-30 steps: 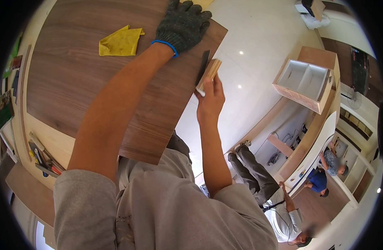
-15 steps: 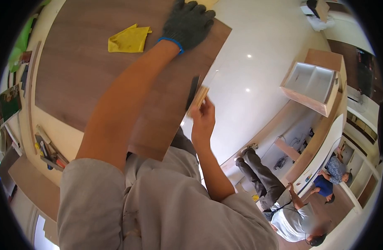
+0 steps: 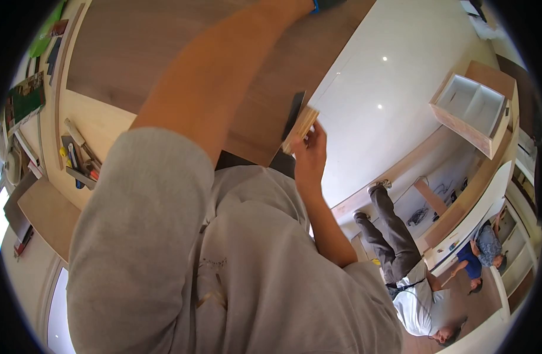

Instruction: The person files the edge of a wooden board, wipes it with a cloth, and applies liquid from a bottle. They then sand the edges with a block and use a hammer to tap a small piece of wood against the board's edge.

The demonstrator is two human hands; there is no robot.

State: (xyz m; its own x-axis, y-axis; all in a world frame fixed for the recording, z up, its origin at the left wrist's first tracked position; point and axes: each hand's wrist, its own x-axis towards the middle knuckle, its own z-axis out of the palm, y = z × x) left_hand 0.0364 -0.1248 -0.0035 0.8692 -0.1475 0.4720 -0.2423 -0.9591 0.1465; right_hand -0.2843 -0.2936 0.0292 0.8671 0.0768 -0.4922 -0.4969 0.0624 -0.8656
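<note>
My right hand (image 3: 311,152) is bare, with its fingers closed around a small plywood block (image 3: 301,130) at the right edge of a brown wood-grain panel (image 3: 253,121). Along the block's left side, over the panel, runs a dark flat strip (image 3: 293,115). My left arm stretches across the panel to the top of the view. Only a sliver of its dark glove (image 3: 331,5) with a blue cuff shows there; the fingers are out of frame.
Beyond the panel's right edge lies a glossy white surface (image 3: 365,82). An open wooden cabinet box (image 3: 472,109) stands at the right. Hand tools (image 3: 79,159) sit on the pale bench at left. A person (image 3: 415,295) stands at lower right, with two others farther off.
My gloved left hand has gone up almost out of view, and the yellow cloth is out of frame. My right hand and the block are closer to the panel's near corner.
</note>
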